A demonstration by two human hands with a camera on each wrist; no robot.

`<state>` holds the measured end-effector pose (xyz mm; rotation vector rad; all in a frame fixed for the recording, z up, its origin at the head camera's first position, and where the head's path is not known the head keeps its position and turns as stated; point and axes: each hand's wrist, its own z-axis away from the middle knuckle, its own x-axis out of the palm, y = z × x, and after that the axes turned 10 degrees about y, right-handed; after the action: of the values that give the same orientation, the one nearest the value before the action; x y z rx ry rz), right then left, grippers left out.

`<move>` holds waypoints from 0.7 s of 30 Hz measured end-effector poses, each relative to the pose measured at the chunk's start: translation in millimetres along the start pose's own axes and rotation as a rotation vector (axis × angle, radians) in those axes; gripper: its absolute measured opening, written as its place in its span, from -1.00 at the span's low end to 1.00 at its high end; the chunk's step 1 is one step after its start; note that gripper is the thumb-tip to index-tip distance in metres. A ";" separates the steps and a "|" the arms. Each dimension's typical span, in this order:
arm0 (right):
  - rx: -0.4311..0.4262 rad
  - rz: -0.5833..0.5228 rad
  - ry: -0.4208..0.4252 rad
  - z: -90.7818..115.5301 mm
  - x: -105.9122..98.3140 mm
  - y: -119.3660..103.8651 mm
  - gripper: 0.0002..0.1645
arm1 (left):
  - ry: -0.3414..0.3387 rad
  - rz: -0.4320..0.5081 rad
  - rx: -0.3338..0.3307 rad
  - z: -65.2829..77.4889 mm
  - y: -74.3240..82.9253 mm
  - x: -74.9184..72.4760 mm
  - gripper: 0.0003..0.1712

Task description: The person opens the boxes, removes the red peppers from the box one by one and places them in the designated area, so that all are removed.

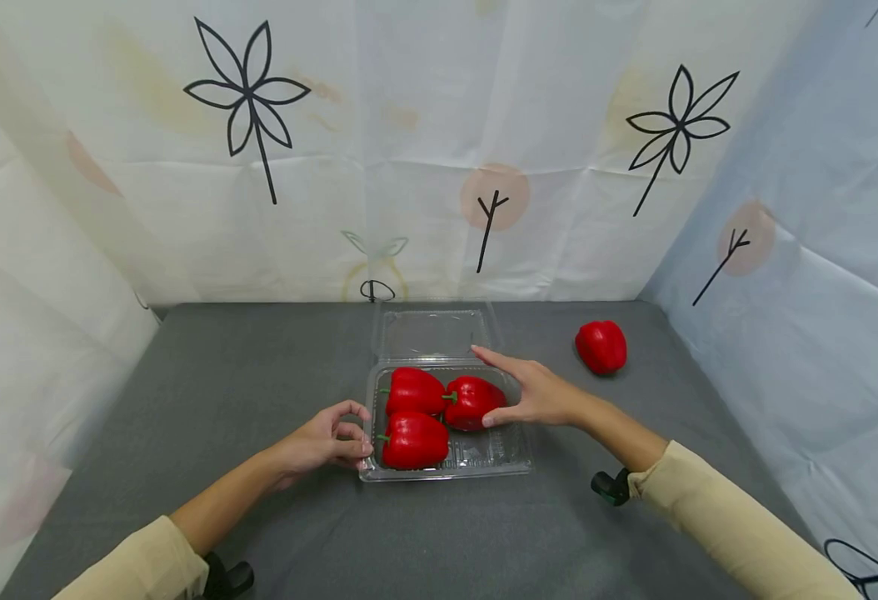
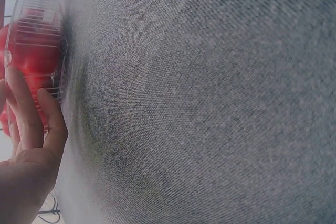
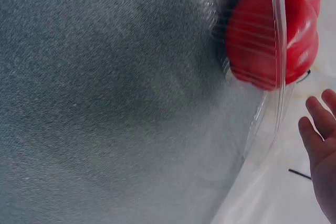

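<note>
A clear plastic clamshell container (image 1: 487, 454) lies on the grey cloth with its lid (image 1: 433, 333) folded back. Inside it are three red bell peppers: an upper left pepper (image 1: 413, 390), a lower left pepper (image 1: 415, 442) and a right pepper (image 1: 471, 403). My left hand (image 1: 334, 443) grips the container's left rim with bent fingers; the left wrist view shows the fingers (image 2: 27, 114) against its ribbed side. My right hand (image 1: 540, 392) hovers over the container's right side, thumb and fingers spread beside the right pepper. In the right wrist view its fingers look apart from the pepper (image 3: 257, 38).
Another red bell pepper (image 1: 601, 347) lies on the grey cloth (image 1: 259, 367) at the back right, beyond my right forearm. Patterned white cloth walls (image 1: 424, 125) enclose the table at the back and on both sides.
</note>
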<state>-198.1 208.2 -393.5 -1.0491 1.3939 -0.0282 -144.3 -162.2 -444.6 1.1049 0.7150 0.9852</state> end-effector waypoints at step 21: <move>-0.057 0.043 -0.199 -15.4 7.9 -11.8 -0.15 | 0.010 -0.007 -0.002 0.7 -0.6 0.1 -0.46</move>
<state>-201.9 187.9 -389.8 -1.0398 1.2420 0.1443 -143.5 -162.5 -444.9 1.0955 0.7254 0.9858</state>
